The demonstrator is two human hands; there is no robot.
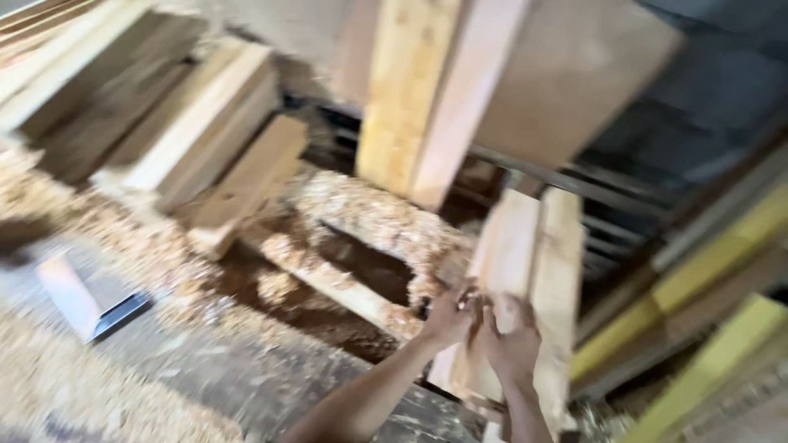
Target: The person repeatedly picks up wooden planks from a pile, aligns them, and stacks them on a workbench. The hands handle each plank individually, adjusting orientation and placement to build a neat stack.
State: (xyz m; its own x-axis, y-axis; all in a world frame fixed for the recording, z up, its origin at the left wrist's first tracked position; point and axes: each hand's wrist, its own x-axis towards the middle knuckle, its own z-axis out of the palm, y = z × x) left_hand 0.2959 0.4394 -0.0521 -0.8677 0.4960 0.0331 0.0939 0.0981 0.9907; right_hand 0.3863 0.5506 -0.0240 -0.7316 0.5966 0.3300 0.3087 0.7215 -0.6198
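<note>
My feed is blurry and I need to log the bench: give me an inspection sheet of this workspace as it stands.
Surface: grey worktop, strewn with sawdust.
Job's things: pale wooden boards, standing on end, tilted, side by side.
Clutter: shavings heap; loose wood blocks; small pale block on the worktop.
Grips: left hand and right hand both on the boards' lower part; picture blurred, so finger closure unclear.
Cables: nothing seen.
Surroundings: stacked planks upper left; thick beam overhead; yellow-green painted rails at right; dark metal bars behind.
</note>
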